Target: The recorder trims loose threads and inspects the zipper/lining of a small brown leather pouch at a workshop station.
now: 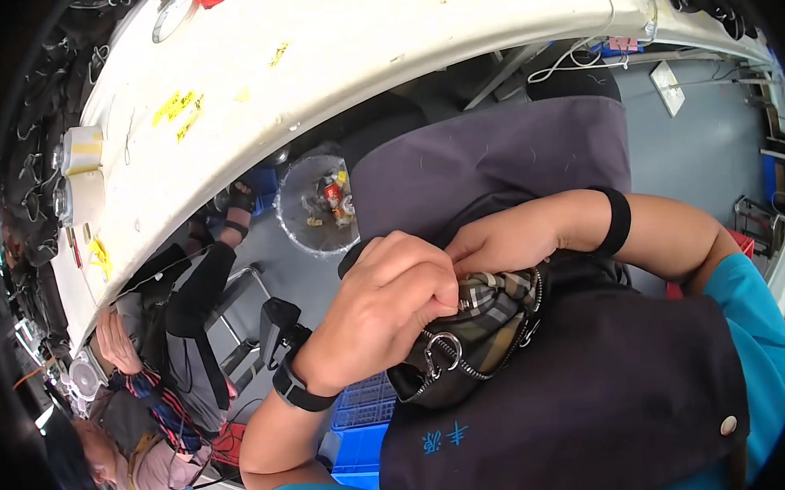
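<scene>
A small dark zippered bag [474, 365] with a checked fabric lining [495, 300] lies in my lap against my apron. Its zipper is undone, and a metal ring with a clasp [442, 352] hangs at its left side. My left hand [393, 285] is closed, with thumb and fingers pinching the bag's upper edge. From the right, my right hand [509, 237] reaches to the far edge of the same bag, its thumb bent inward against the fabric. Most of the right fingertips are hidden behind the left hand and the cloth.
A white worktable [329, 53] curves across the far side, with yellow scraps [177, 110] and thread cones [80, 177] on it. Beneath stands a clear-lined waste bin [307, 216]. Blue crates [360, 442] sit at my left. Another person [154, 444] sits at far left.
</scene>
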`<state>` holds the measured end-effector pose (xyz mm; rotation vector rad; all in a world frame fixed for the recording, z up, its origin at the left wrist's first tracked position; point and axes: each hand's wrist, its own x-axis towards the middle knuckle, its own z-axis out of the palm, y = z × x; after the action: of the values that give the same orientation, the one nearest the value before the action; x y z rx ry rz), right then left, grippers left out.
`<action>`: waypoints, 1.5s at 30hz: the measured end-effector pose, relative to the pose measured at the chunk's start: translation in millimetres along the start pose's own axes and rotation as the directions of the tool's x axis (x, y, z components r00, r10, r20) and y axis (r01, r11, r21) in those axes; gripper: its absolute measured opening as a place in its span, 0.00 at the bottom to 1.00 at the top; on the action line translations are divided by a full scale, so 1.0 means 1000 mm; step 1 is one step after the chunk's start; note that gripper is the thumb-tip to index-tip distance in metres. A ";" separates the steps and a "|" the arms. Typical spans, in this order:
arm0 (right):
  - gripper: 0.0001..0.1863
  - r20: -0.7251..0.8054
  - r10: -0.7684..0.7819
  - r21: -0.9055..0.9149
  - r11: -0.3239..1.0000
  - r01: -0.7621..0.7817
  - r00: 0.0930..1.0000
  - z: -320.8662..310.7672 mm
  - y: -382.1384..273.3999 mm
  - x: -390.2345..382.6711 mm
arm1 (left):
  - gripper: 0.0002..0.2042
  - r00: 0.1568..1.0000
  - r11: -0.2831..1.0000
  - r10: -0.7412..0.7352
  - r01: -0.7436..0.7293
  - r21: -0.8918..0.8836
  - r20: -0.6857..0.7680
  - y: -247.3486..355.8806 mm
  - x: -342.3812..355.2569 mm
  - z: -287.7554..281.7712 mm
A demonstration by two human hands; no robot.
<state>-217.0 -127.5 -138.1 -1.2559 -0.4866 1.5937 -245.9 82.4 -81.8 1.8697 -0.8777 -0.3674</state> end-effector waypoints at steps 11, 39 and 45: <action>0.18 -0.022 -0.035 0.140 0.989 0.037 0.999 0.001 0.005 -0.005 | 0.11 0.994 0.994 -0.084 0.080 -0.068 -0.068 0.002 -0.004 0.006; 0.11 -0.002 0.093 0.390 0.917 -0.085 0.996 -0.001 0.007 -0.010 | 0.10 0.243 0.478 -0.376 0.878 0.037 -0.895 -0.100 -0.129 -0.214; 0.11 -0.008 0.106 0.371 0.924 -0.096 0.994 -0.004 0.000 -0.012 | 0.15 0.209 0.614 -0.206 0.788 0.041 -0.956 -0.101 -0.140 -0.192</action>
<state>-214.3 -138.7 -133.7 -1.0246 -0.0930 1.6590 -187.0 333.4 -100.3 2.4117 0.5914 0.6063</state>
